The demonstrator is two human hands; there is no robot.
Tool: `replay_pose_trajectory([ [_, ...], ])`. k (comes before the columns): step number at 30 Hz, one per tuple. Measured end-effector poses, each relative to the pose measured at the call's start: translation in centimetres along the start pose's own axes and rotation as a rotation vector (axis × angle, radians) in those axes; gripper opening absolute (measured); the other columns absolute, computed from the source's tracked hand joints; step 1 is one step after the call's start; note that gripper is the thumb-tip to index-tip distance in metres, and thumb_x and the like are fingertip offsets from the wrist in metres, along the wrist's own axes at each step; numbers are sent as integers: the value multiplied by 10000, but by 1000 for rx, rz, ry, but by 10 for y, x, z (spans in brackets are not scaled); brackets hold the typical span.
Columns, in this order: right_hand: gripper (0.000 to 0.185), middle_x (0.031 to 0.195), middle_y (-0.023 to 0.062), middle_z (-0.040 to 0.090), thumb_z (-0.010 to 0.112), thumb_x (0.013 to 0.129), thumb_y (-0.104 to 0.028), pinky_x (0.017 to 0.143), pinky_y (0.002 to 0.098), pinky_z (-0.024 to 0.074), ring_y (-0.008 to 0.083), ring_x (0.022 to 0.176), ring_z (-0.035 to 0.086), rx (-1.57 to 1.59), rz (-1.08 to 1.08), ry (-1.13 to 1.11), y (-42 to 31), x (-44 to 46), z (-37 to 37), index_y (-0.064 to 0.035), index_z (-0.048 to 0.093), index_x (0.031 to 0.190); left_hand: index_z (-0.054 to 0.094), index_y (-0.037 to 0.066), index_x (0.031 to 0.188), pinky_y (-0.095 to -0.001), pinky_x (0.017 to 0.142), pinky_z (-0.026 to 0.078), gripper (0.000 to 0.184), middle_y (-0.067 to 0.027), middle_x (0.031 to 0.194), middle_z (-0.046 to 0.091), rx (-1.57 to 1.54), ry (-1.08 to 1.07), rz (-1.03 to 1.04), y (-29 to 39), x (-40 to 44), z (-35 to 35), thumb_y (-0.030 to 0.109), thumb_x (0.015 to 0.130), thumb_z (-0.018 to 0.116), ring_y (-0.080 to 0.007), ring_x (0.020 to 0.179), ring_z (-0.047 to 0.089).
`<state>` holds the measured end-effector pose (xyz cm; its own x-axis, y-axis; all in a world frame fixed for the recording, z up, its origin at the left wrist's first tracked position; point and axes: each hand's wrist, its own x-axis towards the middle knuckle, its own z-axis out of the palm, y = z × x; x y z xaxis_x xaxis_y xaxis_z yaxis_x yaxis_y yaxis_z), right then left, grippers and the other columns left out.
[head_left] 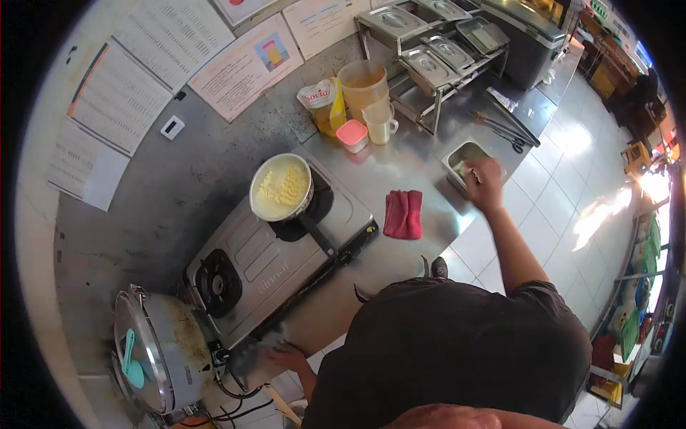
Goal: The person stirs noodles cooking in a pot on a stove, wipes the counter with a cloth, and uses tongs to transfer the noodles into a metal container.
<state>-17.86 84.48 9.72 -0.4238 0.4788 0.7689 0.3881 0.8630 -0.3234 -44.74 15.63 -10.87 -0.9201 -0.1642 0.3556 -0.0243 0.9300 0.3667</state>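
My right hand (485, 184) reaches into a small steel tray (457, 154) at the counter's right edge, its fingers closed around something pale that I cannot make out. My left hand (287, 355) rests on the counter's front edge, below the stove (261, 268), its fingers spread and holding nothing. A pan (309, 187) with noodles (289, 186) in pale liquid sits on the stove's far burner, its black handle pointing toward me. Between the stove and the steel tray lies a folded red cloth (403, 214).
Behind the pan stand an oil pouch (323, 107), a large plastic container (361, 89), a measuring jug (379, 123) and a pink-lidded tub (351, 134). Scissors (516, 143) lie near the right edge. A large cooker (168, 350) is at lower left. Lidded steel pans (429, 66) fill a rack.
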Motion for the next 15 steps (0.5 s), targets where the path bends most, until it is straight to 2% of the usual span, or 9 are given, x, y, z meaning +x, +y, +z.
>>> replay_pose_trajectory([
  [3,189,985,121,707,707,853,-66,894,423,496,321,975,658,-133,201,170,98,17,-29,-55,689,1041,474,-16,1404,-563,1061,408,578,-282,1350,500,156,21,-27,21,-15,-8,395,1011,579,-475,1295,480],
  [5,185,1059,151,720,684,899,-112,924,437,504,342,1016,670,-118,419,123,174,17,-33,-56,695,1075,452,19,1450,-602,1079,385,594,-276,1429,460,228,-97,-109,34,-25,-12,408,1015,561,-462,1344,453],
  [6,224,1103,156,721,681,914,-160,957,446,500,349,1063,662,-195,410,39,214,15,-35,-41,689,1103,441,37,1473,-621,1088,374,603,-272,1469,440,265,-146,-175,36,-37,-16,415,1017,552,-456,1368,440],
  [9,479,1284,200,645,731,888,-246,1072,472,452,392,1250,571,-313,401,-174,323,9,-30,-31,615,1300,389,84,1539,-731,1116,274,655,-249,1579,351,462,-211,-475,84,-71,-8,465,1021,516,-465,1464,331],
  [10,598,1374,209,596,748,899,-288,1082,482,440,408,1279,542,-353,520,-321,341,15,-34,-76,539,1418,355,85,1556,-757,1117,230,689,-242,1603,316,453,-256,-511,104,-78,-10,489,1019,506,-472,1483,289],
  [11,737,1433,216,545,785,866,-332,1098,497,433,436,1317,506,-365,543,-384,377,10,-29,-94,463,1485,322,85,1574,-782,1117,187,724,-234,1626,281,442,-304,-539,125,-83,-15,514,1017,497,-480,1501,247],
  [12,810,1453,221,525,816,837,-377,1112,511,423,452,1348,477,-441,582,-445,398,9,-28,-95,441,1498,288,86,1591,-807,1118,144,759,-227,1650,247,436,-356,-556,135,-95,-22,538,1015,488,-487,1520,205],
  [13,894,1478,239,501,833,811,-448,1106,532,427,465,1362,466,-461,554,-435,436,-1,-20,-97,415,1519,279,86,1590,-805,1122,132,780,-228,1649,240,421,-320,-581,144,-109,-24,560,1008,491,-492,1524,188],
  [15,946,1481,249,494,821,805,-503,1096,542,434,468,1351,478,-468,572,-497,470,-9,-11,-101,386,1543,260,86,1589,-800,1130,108,822,-230,1647,228,397,-263,-554,164,-117,-8,602,995,497,-500,1531,156],
])
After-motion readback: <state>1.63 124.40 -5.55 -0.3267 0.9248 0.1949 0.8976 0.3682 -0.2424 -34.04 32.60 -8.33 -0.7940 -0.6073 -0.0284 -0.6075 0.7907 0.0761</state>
